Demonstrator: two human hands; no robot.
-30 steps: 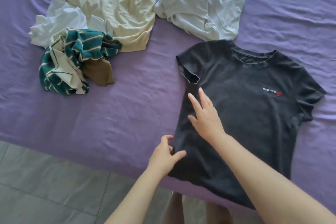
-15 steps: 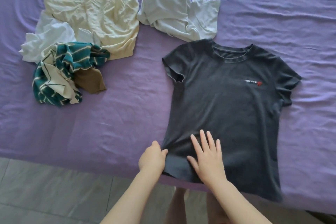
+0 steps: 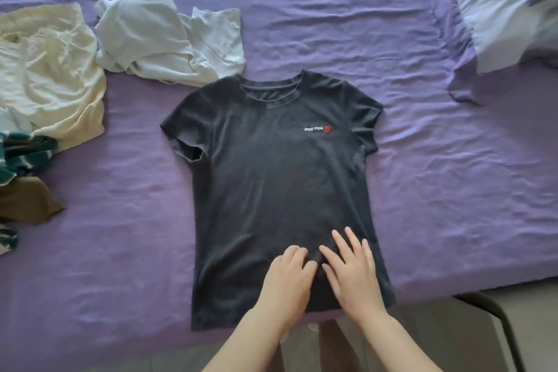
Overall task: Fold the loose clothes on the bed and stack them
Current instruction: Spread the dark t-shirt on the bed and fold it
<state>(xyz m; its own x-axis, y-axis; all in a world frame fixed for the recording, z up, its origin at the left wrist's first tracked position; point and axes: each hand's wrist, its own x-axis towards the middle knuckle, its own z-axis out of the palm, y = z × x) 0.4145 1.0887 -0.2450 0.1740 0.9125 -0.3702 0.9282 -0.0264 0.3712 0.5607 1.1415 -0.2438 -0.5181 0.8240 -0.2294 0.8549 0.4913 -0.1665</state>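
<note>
A dark grey T-shirt point(image 3: 271, 178) with a small white logo lies flat, face up, on the purple bed sheet point(image 3: 437, 190), its hem at the bed's near edge. Both my hands rest side by side on its lower part. My left hand point(image 3: 288, 284) lies on the cloth with its fingers bent down. My right hand point(image 3: 351, 272) presses flat with spread, straight fingers. Loose clothes lie at the left: a pale blue garment point(image 3: 169, 36), a cream garment point(image 3: 48, 75), a green striped one point(image 3: 21, 154) and a brown piece point(image 3: 24, 202).
A crumpled light blue bedcover point(image 3: 510, 0) sits at the far right corner. A dark chair frame point(image 3: 495, 320) stands on the floor by the bed's near right edge. My legs point(image 3: 329, 347) show below the hem.
The view has swung right, and the shirt now lies straight and centred. My left hand has moved from the shirt's left hem edge onto its lower middle, beside my right hand.
</note>
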